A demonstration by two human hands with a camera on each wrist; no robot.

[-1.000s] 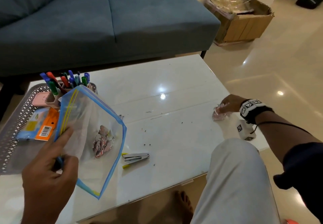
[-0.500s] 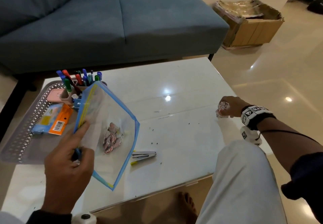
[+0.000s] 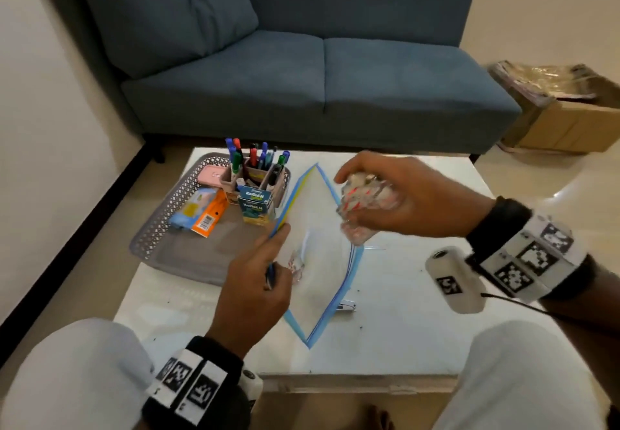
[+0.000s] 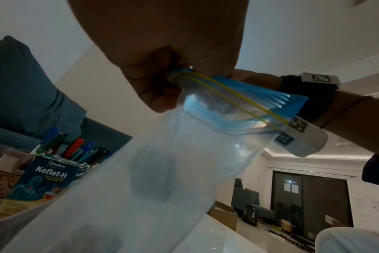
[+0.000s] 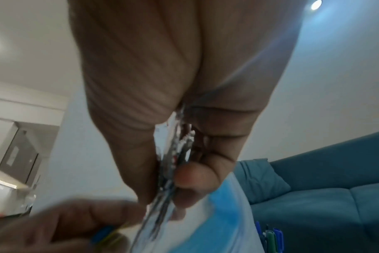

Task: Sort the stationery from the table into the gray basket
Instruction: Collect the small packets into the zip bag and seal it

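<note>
My left hand [image 3: 268, 272] pinches the blue zip edge of a clear zip bag [image 3: 322, 261] and holds it up over the white table [image 3: 402, 322]; the same pinch shows in the left wrist view [image 4: 180, 80]. A crumpled wrapper [image 3: 297, 265] lies inside the bag. My right hand [image 3: 375, 194] grips another crumpled clear wrapper [image 3: 364, 201] with red print right at the bag's open mouth. The gray basket [image 3: 188, 255] sits at the table's left and holds a pen holder [image 3: 255, 167], a blue box [image 3: 255, 204] and an orange pack [image 3: 204, 214]. A small stapler [image 3: 345, 305] peeks out beneath the bag.
A blue sofa [image 3: 302, 70] stands behind the table. A cardboard box [image 3: 563, 110] rests on the floor at the right. My knees [image 3: 523, 379] frame the table's near edge. Dark crumbs dot the tabletop.
My right hand has lifted the wrapper off the table's right side and carried it left to the bag's mouth. The bag stays held up in my left hand; the view has tilted.
</note>
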